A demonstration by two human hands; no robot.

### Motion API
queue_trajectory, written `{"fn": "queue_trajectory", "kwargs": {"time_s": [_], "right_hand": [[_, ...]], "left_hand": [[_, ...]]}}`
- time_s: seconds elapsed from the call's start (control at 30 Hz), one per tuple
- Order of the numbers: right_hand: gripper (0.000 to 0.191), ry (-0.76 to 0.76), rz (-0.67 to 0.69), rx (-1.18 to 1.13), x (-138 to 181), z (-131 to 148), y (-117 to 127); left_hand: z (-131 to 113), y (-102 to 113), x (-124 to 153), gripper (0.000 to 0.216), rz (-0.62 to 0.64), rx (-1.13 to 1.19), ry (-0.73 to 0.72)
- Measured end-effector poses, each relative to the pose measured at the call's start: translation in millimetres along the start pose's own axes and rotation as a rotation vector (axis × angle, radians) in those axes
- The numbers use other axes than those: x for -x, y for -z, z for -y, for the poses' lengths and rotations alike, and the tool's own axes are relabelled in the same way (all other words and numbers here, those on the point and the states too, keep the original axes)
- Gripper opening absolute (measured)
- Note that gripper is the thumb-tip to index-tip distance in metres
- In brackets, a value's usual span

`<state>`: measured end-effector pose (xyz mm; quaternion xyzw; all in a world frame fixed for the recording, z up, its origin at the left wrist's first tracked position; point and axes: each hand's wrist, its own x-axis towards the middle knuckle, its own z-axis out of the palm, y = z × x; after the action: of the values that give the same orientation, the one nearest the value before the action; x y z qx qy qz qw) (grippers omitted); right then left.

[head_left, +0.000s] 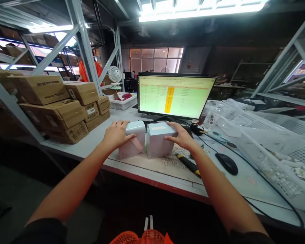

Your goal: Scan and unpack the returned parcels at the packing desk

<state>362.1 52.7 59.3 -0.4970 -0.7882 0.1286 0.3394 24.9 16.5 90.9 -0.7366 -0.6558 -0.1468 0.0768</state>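
Observation:
Two pale, box-shaped items stand side by side near the front edge of the desk. My left hand (pixel 117 135) grips the left box (pixel 133 144), which has a rounded, glossy top and a pinkish strip on its front. Around the right box (pixel 159 144), which has a flat light-blue top with a pale label, my right hand (pixel 179 135) is closed, thumb on the front and fingers over the top edge. A narrow gap separates the two boxes. Just right of them lies a black-and-yellow utility knife (pixel 188 164), partly hidden behind my right forearm.
Behind the boxes stands a lit monitor (pixel 176 96). A mouse (pixel 226 163) and white plastic baskets (pixel 277 162) are at the right. Cardboard cartons (pixel 53 117) are stacked at the left, near a small fan (pixel 115 74). A person in orange (pixel 98 69) stands beyond the shelving.

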Motion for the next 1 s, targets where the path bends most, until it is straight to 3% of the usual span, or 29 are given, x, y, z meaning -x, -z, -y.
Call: {"fn": "queue_trajectory", "kwargs": {"time_s": [0.23, 0.4, 0.57, 0.77, 1.0], "right_hand": [[0.074, -0.093, -0.191, -0.034, 19, 8, -4], [0.08, -0.154, -0.331, -0.13, 23, 2, 4], [0.073, -0.224, -0.27, -0.17, 19, -15, 2], [0.069, -0.208, -0.183, -0.209, 8, -19, -26], [0.072, -0.171, -0.137, -0.237, -1, -15, -41]], "left_hand": [[18, 5, -19, 0.082, 0.081, -0.01, -0.077], [33, 18, -37, 0.073, 0.186, 0.015, -0.024], [59, 53, -38, 0.07, 0.162, 0.26, -0.014], [63, 99, -29, 0.083, 0.21, 0.258, -0.099], [68, 109, -23, 0.09, 0.209, 0.22, -0.109]]}}
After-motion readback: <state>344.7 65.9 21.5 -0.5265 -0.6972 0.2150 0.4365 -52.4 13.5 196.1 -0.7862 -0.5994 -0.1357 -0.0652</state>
